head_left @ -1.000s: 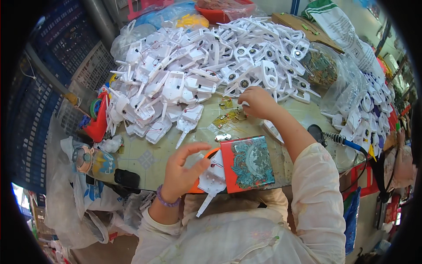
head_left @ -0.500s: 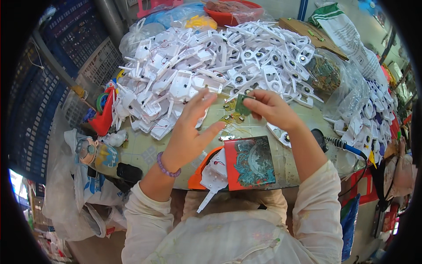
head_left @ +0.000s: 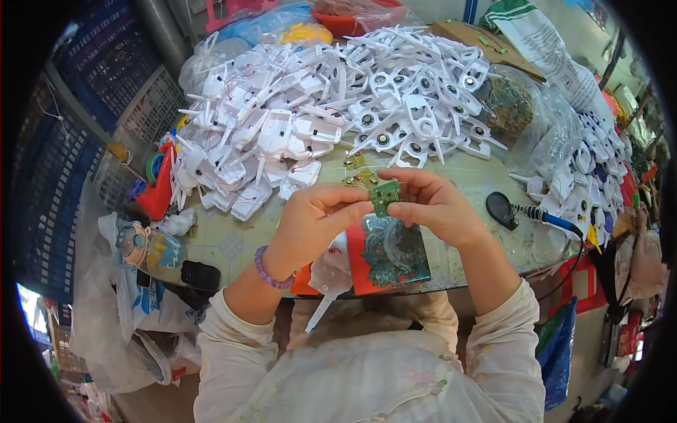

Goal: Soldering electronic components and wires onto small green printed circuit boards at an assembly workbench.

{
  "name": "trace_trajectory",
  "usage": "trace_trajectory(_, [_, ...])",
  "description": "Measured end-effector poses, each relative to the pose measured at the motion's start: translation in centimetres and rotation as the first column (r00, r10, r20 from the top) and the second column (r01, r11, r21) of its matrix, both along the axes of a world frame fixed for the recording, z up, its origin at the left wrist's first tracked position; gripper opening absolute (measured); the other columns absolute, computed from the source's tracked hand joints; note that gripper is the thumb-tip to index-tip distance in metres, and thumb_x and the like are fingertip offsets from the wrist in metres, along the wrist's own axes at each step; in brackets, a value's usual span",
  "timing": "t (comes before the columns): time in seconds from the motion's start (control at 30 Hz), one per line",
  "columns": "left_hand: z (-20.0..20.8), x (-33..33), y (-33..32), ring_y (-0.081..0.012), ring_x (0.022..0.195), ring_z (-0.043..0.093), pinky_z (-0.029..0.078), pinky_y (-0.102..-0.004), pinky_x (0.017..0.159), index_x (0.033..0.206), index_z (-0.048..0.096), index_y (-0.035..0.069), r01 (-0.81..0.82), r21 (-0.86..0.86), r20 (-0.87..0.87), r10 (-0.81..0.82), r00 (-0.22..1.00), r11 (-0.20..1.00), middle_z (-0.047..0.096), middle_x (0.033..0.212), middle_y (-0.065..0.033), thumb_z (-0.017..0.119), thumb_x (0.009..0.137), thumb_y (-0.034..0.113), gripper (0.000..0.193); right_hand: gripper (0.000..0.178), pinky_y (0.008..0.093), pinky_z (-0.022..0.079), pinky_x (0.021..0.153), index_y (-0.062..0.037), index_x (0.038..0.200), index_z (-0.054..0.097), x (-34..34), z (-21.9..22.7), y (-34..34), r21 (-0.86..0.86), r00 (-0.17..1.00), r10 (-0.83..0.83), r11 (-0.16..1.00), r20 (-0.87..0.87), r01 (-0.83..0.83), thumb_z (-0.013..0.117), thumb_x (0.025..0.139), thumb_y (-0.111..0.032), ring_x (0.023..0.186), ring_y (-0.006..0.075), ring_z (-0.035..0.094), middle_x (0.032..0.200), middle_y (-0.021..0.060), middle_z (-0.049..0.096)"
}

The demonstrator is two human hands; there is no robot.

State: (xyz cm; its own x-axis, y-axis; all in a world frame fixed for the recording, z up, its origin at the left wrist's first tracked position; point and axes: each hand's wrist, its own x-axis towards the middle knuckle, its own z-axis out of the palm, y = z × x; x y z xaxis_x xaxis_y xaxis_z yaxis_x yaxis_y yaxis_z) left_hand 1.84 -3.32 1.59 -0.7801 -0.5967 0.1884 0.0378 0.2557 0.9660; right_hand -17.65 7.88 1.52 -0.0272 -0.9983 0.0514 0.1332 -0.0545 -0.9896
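A small green circuit board is held up between my two hands, above the near part of the table. My right hand pinches its right side between thumb and fingers. My left hand is closed at its left edge, thumb and forefinger pressed together there. Below them lies a red and dark patterned flat box or book. A white plastic housing with a handle rests beside it, the handle sticking out over the table edge. Small yellowish boards with wires lie just beyond my hands.
White plastic housings form a large heap at the back; several in the right part carry round speakers. A soldering iron sits at the right, its coiled holder by a black round dish. At left are a bottle and black object.
My right hand has brought the green board nearer and lower. The left hand, open before, has come in and closed at the board's edge. A housing once beside my right forearm no longer shows.
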Motion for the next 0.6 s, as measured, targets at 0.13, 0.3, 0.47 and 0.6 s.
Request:
trace_trajectory(0.13, [-0.3, 0.2, -0.4, -0.0096, 0.078, 0.062, 0.048, -0.0234, 0.068, 0.101, 0.068, -0.001, 0.091, -0.027, 0.021, -0.09, 0.996, 0.996, 0.068, 0.087, -0.0084, 0.069, 0.084, 0.007, 0.019, 0.032, 0.0203, 0.047, 0.069, -0.0021, 0.115, 0.058, 0.8, -1.0, 0.4, -0.123, 0.987, -0.157, 0.98, 0.02, 0.158, 0.069, 0.085, -0.008, 0.079, 0.0053, 0.057, 0.095, -0.0004, 0.063])
trace_trajectory(0.3, [-0.9, -1.2, -3.7, -0.0274, 0.089, 0.065, 0.051, -0.0333, 0.077, 0.1, 0.071, 0.007, 0.384, -0.506, 0.251, -0.294, 0.922, 0.773, 0.068, 0.099, -0.0109, 0.068, 0.079, 0.013, 0.022, 0.019, 0.0236, 0.047, 0.07, -0.0041, 0.102, 0.066, 0.6, -0.6, 1.7, -0.174, 0.954, -0.115, 0.982, -0.275, 0.068, 0.07, 0.084, -0.007, 0.082, 0.0089, 0.058, 0.096, 0.0014, 0.061])
trace_trajectory(0.47, [-3.5, -1.8, -4.7, -0.027, 0.098, 0.063, 0.051, -0.0344, 0.082, 0.106, 0.069, 0.01, 0.159, -0.734, 0.172, -0.045, 0.984, 0.661, 0.063, 0.118, -0.0101, 0.069, 0.08, 0.011, 0.027, 0.014, 0.0285, 0.047, 0.071, -0.0035, 0.095, 0.068, 1.0, -0.9, 1.8, -0.086, 0.722, -0.034, 0.996, -0.691, -0.035, 0.07, 0.081, -0.007, 0.08, 0.0177, 0.06, 0.093, 0.0069, 0.062])
trace_trajectory(0.6, [-2.9, 0.7, -4.4, -0.0153, 0.086, 0.062, 0.049, -0.0264, 0.074, 0.11, 0.065, 0.004, -0.116, -0.492, 0.069, 0.172, 0.983, 0.863, 0.065, 0.106, -0.0081, 0.067, 0.084, 0.008, 0.026, 0.018, 0.0327, 0.047, 0.073, -0.0054, 0.097, 0.068, 1.5, -1.4, 1.9, -0.186, 0.565, -0.175, 0.982, -0.807, 0.039, 0.072, 0.08, -0.011, 0.08, 0.0223, 0.061, 0.09, 0.0097, 0.063])
